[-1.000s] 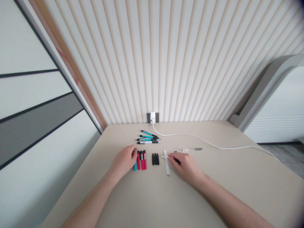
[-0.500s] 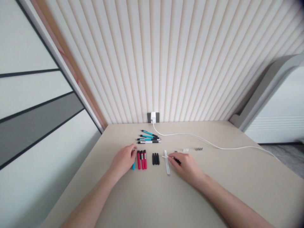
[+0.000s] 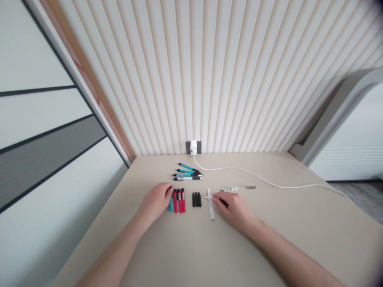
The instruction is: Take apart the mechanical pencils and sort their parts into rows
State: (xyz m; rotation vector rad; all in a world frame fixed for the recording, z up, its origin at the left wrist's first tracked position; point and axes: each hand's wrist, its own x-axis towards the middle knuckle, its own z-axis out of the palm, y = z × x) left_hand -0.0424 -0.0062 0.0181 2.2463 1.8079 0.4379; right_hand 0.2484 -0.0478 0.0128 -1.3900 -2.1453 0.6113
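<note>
My left hand (image 3: pixel 156 199) is closed, thumb and finger pinching the top of a teal pen barrel (image 3: pixel 170 205). This barrel stands at the left end of a row of several red pen barrels (image 3: pixel 180 201) with black tops. My right hand (image 3: pixel 236 207) is closed on a pen refill (image 3: pixel 207 197), its pale tip pointing left, with a black grip piece (image 3: pixel 223 202) under the fingers. Just beneath that refill lie white refills (image 3: pixel 211 211), side by side. Short black grips (image 3: pixel 196 199) sit between the two hands.
Several assembled pens (image 3: pixel 187 175), teal and white, lie behind the barrels. Small white parts (image 3: pixel 234 189) and springs (image 3: pixel 251 187) rest beyond my right hand. A white cable (image 3: pixel 245 170) runs from a charger (image 3: pixel 193 147) at the wall across the table (image 3: pixel 185 251).
The teal barrel in my left hand has shifted slightly right, closer to the red ones. My right hand stays nearly where it was.
</note>
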